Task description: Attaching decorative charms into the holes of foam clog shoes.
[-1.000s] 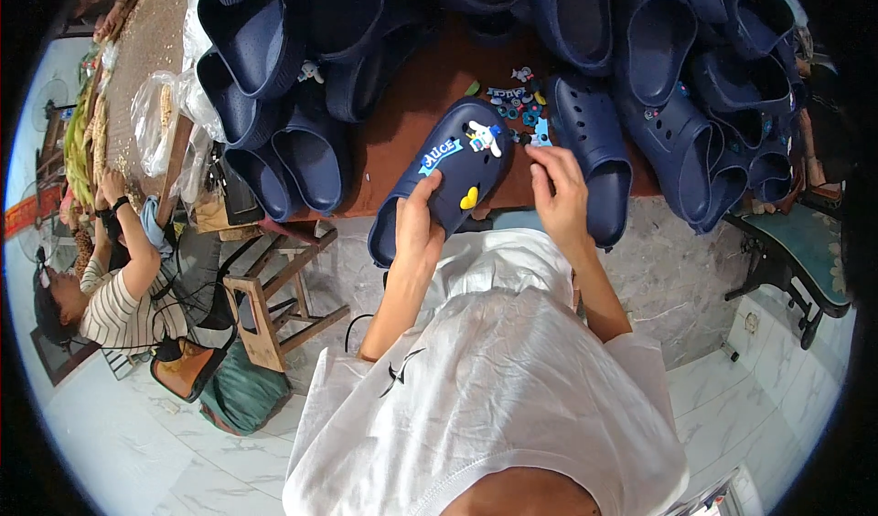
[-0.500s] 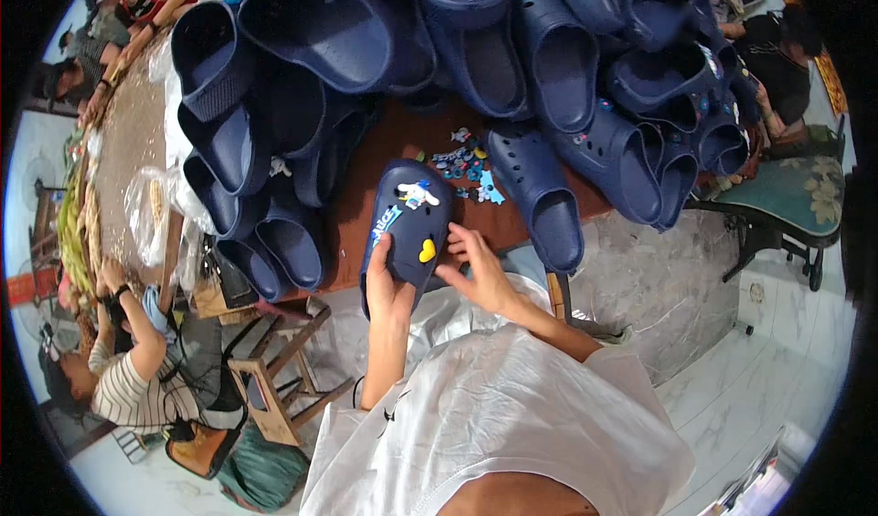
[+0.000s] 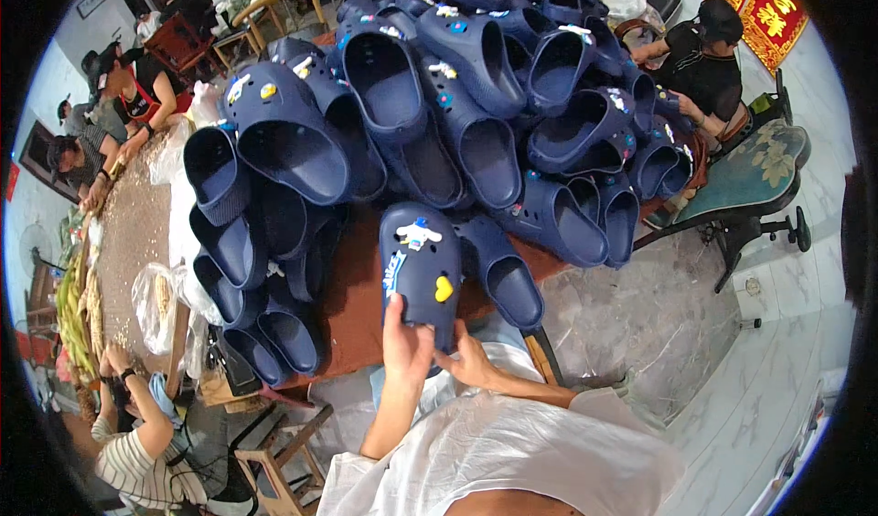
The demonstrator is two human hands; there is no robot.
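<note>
A navy blue clog (image 3: 419, 269) is held up in front of me, its toe pointing away. On its upper sit a white figure charm (image 3: 419, 233) with a blue cap, a blue-and-white lettered charm (image 3: 393, 271) at the left edge and a yellow heart charm (image 3: 444, 289). My left hand (image 3: 408, 344) grips the clog's near left side, thumb on top. Closed on its near right edge is my right hand (image 3: 470, 360), fingertips partly hidden. Just right of it another navy clog (image 3: 508, 283) lies on the brown tabletop (image 3: 358, 283).
A high pile of navy clogs (image 3: 393, 81) covers the table's far side. Left, people sit around a table (image 3: 137, 196) with corn and plastic bags. A wooden stool (image 3: 283, 456) stands low left. Right are a green chair (image 3: 754, 173) and a seated person (image 3: 704, 77).
My view has tilted up, showing more of the pile. My right hand has moved from beside the heart charm to the clog's near edge. The held clog now hides the loose charms.
</note>
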